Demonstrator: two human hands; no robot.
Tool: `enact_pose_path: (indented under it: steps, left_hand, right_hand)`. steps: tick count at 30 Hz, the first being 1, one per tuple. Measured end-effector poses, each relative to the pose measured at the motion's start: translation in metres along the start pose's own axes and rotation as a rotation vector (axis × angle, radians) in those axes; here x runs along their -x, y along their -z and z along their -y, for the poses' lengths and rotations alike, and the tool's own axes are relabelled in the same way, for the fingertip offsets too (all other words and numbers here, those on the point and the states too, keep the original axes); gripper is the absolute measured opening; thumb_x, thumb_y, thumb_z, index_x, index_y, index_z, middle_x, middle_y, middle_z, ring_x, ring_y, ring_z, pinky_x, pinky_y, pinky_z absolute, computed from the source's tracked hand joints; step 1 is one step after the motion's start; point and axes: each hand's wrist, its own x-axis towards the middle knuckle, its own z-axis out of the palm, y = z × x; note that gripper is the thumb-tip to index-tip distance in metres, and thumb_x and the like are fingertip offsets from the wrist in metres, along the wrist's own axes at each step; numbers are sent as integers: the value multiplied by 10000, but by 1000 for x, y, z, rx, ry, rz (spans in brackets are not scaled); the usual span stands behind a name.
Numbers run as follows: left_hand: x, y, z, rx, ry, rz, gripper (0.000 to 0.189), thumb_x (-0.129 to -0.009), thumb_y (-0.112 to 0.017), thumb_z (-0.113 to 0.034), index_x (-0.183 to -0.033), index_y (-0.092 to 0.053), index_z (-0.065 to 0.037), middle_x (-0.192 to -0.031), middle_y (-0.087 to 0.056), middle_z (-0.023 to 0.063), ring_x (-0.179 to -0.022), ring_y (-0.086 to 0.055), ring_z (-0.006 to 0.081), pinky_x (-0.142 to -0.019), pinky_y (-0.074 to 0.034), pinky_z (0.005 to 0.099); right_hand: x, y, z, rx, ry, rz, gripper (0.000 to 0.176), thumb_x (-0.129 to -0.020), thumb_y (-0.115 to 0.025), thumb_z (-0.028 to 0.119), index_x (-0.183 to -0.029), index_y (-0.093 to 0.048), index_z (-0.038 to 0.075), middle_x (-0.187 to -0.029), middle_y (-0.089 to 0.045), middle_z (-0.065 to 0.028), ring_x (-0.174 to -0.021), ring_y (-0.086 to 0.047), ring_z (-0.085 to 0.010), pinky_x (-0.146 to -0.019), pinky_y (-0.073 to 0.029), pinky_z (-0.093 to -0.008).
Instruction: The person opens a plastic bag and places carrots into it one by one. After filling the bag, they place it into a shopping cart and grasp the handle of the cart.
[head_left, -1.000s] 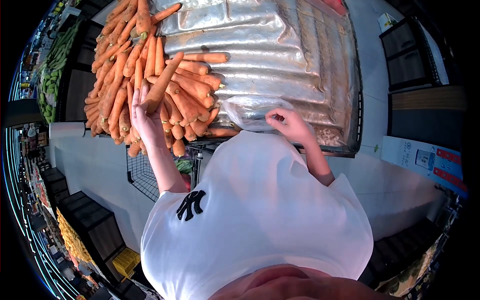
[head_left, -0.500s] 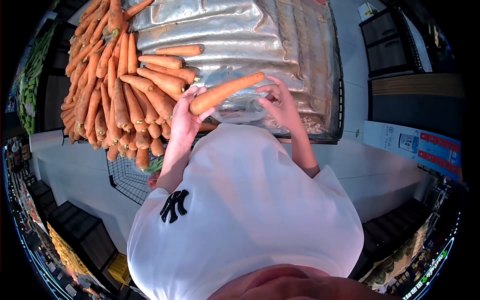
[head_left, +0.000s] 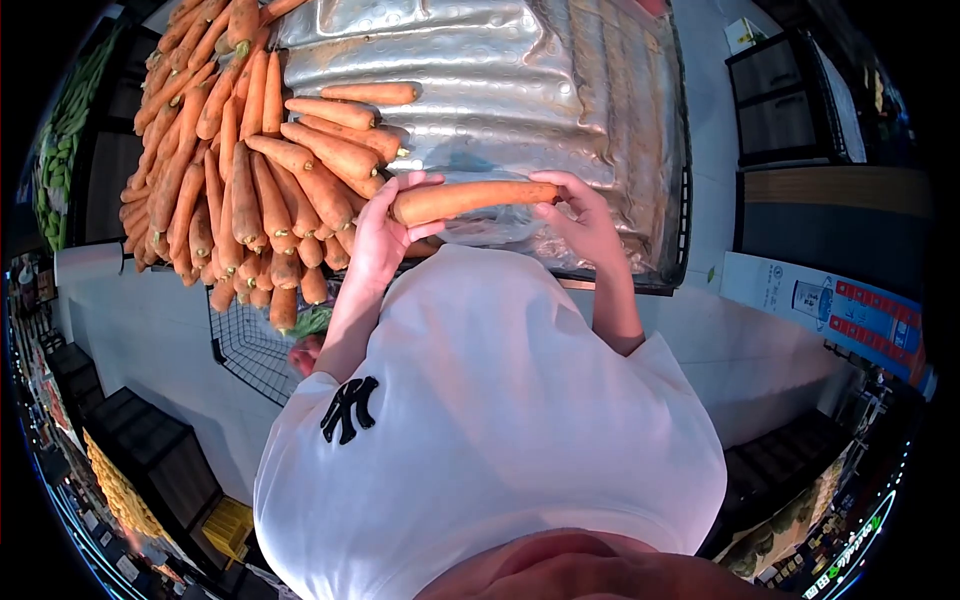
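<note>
A large orange carrot [head_left: 470, 200] lies almost level between my two hands, just in front of my chest. Its thick end is gripped by my left hand [head_left: 385, 222], fingers behind and below it. At the thin tip, my right hand [head_left: 585, 220] pinches with thumb and fingers. Beneath the carrot, a clear plastic bag [head_left: 490, 228] rests at the near edge of the display. To the left rises a big heap of carrots [head_left: 240, 190], with a few loose ones close to my left hand.
Silver padded foil [head_left: 480, 90] lines the display bed, bounded by a black rim [head_left: 685, 200] at the right. A wire shopping basket [head_left: 250, 345] with greens stands below the heap. A printed carton [head_left: 825, 305] and dark shelving units [head_left: 785, 100] are at the right.
The carrot has turned from slanting upward to nearly level. My right hand, which was open beside the tip, has closed on it. My left hand keeps its hold.
</note>
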Motion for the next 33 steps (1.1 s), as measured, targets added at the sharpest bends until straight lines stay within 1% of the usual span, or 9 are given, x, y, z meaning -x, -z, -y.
enact_pose_path:
  steps: [3,9,13,15,21,24,27,30,33]
  left_hand:
    - [1,-3,1,4,5,-27,425,-1061,-411,-306,-1298,-536,25,-1343,-579,219,-1190,-624,298,-850,-610,403]
    - [-1,0,5,-67,-15,-50,446,-1064,-428,-321,-1334,-536,17,-1351,-582,200,-1240,-587,249,-972,-527,372]
    - [0,-1,5,-75,9,-69,474,-1067,-429,-335,-1365,-516,23,-1353,-580,192,-1234,-583,221,-1011,-491,359]
    - [1,-4,3,-61,24,-51,490,-1068,-431,-346,-1376,-503,27,-1346,-582,188,-1224,-586,214,-1007,-497,359]
    - [-2,3,10,-67,85,-5,541,-1068,-426,-388,-1410,-452,30,-1331,-587,179,-1165,-631,226,-1024,-499,359]
    - [-2,2,10,-34,120,13,561,-1069,-420,-401,-1422,-435,35,-1329,-587,183,-1127,-650,224,-1023,-499,360]
    - [-6,6,17,-76,111,-4,530,-1065,-447,-385,-1383,-498,35,-1293,-603,159,-1131,-632,202,-995,-498,347]
    - [-9,7,16,-240,66,20,544,-1059,-459,-414,-1362,-530,32,-1324,-601,126,-1138,-627,200,-970,-498,353]
    - [-14,8,18,-621,-32,-137,538,-1039,-501,-424,-1360,-542,6,-1347,-601,135,-1133,-644,236,-993,-489,390]
  right_hand:
    - [2,2,0,-12,-1,3,395,-898,-698,23,-1283,-612,52,-1028,-651,-5,-873,-549,-85,-825,-471,-248]
    - [3,0,-1,-105,-104,-26,293,-945,-665,62,-1230,-618,13,-951,-683,-27,-844,-615,-92,-804,-498,-269]
    - [3,5,-14,-120,-125,-15,168,-989,-628,144,-1061,-627,-8,-843,-672,-30,-769,-625,-90,-738,-495,-256]
    - [3,8,-22,-86,-121,-3,208,-1009,-609,197,-973,-618,-7,-797,-657,-28,-717,-613,-87,-681,-484,-246]
    - [7,13,-32,-168,-325,-24,446,-1053,-520,378,-788,-599,28,-624,-579,-20,-518,-532,-91,-513,-418,-254]
    - [8,12,-35,-209,-322,-39,493,-1051,-507,413,-743,-586,36,-554,-528,-9,-480,-507,-89,-494,-402,-256]
    - [9,6,-33,-125,-286,-36,487,-1046,-523,403,-729,-583,39,-540,-522,-8,-475,-498,-84,-485,-390,-260]
    - [8,9,-35,-127,-268,-178,487,-1033,-551,400,-706,-594,42,-538,-514,5,-472,-473,-73,-472,-371,-263]
    - [8,21,-30,-8,-409,-273,490,-1017,-580,408,-709,-631,29,-544,-496,25,-492,-442,-56,-468,-349,-263]
